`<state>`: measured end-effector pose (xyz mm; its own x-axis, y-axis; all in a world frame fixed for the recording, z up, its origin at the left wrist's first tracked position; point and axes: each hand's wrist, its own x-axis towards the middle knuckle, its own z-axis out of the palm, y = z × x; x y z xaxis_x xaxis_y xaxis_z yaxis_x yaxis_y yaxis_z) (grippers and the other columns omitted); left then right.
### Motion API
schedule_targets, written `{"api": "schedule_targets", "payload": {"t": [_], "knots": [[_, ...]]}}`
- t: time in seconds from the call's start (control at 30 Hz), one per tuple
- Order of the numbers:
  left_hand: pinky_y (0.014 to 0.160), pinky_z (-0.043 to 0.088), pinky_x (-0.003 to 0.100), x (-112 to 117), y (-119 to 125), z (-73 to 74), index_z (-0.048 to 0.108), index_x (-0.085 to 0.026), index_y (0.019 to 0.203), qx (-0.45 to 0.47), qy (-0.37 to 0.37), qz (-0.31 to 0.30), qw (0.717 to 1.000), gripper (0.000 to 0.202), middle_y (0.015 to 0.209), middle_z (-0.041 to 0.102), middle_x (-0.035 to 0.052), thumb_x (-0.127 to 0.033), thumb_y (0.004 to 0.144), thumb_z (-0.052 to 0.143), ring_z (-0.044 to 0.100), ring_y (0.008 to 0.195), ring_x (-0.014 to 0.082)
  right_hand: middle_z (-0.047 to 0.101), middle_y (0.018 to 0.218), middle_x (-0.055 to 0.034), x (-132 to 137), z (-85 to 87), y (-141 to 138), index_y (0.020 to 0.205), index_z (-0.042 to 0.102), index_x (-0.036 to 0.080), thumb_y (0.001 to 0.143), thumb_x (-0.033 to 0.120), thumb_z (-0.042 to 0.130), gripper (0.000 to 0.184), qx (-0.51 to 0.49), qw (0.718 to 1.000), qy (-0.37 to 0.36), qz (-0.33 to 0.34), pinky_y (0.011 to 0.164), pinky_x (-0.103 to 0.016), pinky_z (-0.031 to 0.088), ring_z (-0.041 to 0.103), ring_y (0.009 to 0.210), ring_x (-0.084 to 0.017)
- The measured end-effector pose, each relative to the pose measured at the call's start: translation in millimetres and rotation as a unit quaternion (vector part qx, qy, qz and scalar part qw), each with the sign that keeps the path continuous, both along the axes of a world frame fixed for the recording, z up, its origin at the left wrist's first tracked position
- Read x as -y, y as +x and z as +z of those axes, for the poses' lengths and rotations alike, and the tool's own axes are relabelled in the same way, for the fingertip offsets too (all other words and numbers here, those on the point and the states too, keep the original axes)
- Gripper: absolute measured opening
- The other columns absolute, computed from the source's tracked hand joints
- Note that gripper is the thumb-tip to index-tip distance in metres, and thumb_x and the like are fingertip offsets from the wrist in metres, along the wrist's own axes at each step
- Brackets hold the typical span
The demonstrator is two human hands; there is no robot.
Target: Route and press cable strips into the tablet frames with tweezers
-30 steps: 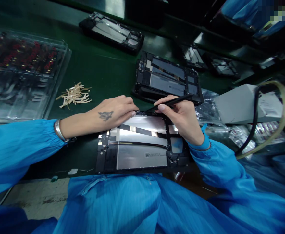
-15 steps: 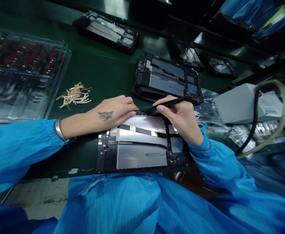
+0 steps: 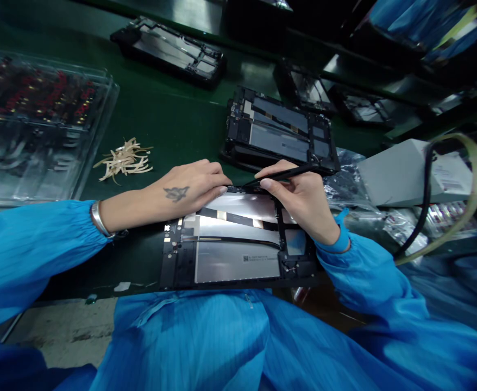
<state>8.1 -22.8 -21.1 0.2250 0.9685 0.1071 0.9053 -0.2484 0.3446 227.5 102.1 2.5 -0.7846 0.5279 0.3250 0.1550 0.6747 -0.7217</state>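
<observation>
An opened tablet chassis [image 3: 230, 255] with silver shielding and a black flex strip lies flat at the near edge of the green belt [image 3: 169, 114]. My left hand [image 3: 189, 187] rests on its far edge, fingertips pressed together on a small part there. My right hand [image 3: 303, 198] grips a thin black stylus-like tool [image 3: 281, 175], whose tip meets the same spot next to my left fingertips. Blue sleeves cover both arms.
A second open tablet chassis [image 3: 279, 133] sits just beyond, and others [image 3: 169, 49] lie farther along the belt. Clear plastic trays [image 3: 38, 119] with small parts stand at the left, beside a pile of tan strips [image 3: 124, 158]. A grey box [image 3: 405, 174] with a cable is at the right.
The far tablets on the belt have shifted left. My right hand has lowered the tool slightly; my left hand holds still.
</observation>
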Motion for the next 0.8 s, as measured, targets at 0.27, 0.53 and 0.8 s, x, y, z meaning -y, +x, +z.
{"api": "schedule_targets", "payload": {"t": [0.27, 0.53, 0.8], "knots": [[0.083, 0.046, 0.034, 0.0, 0.6, 1.6, 0.064, -0.020, 0.127, 0.002, -0.009, -0.001, 1.000, 0.039, 0.115, 0.063, 0.0097, -0.034, 0.107, 0.033, 0.058, 0.102, 0.0235, 0.071, 0.097, -0.0046, 2.9, -5.6, 6.1, 0.104, 0.074, 0.024, 0.097, 0.037, 0.064, 0.018, -0.002, 0.997, 0.077, 0.020, 0.079, -0.034, 0.057, 0.068, 0.091, -0.020], [0.082, 0.045, 0.034, -0.4, 0.3, 0.8, 0.065, -0.020, 0.126, 0.002, -0.005, 0.001, 1.000, 0.037, 0.114, 0.063, 0.0085, -0.032, 0.107, 0.035, 0.058, 0.101, 0.0233, 0.071, 0.094, -0.0040, 0.9, -4.3, 5.3, 0.099, 0.075, 0.023, 0.095, 0.034, 0.067, 0.014, -0.010, 0.999, 0.043, 0.013, 0.073, -0.031, 0.055, 0.068, 0.089, -0.018], [0.087, 0.045, 0.035, 8.7, 6.7, 9.1, 0.063, -0.015, 0.130, 0.012, -0.011, 0.002, 1.000, 0.038, 0.117, 0.061, 0.0084, -0.030, 0.108, 0.035, 0.057, 0.105, 0.0240, 0.070, 0.097, -0.0037, 2.4, 0.2, 5.9, 0.102, 0.074, 0.024, 0.097, 0.026, 0.065, 0.010, 0.006, 0.999, 0.039, 0.032, 0.077, -0.029, 0.053, 0.066, 0.090, -0.016]]}}
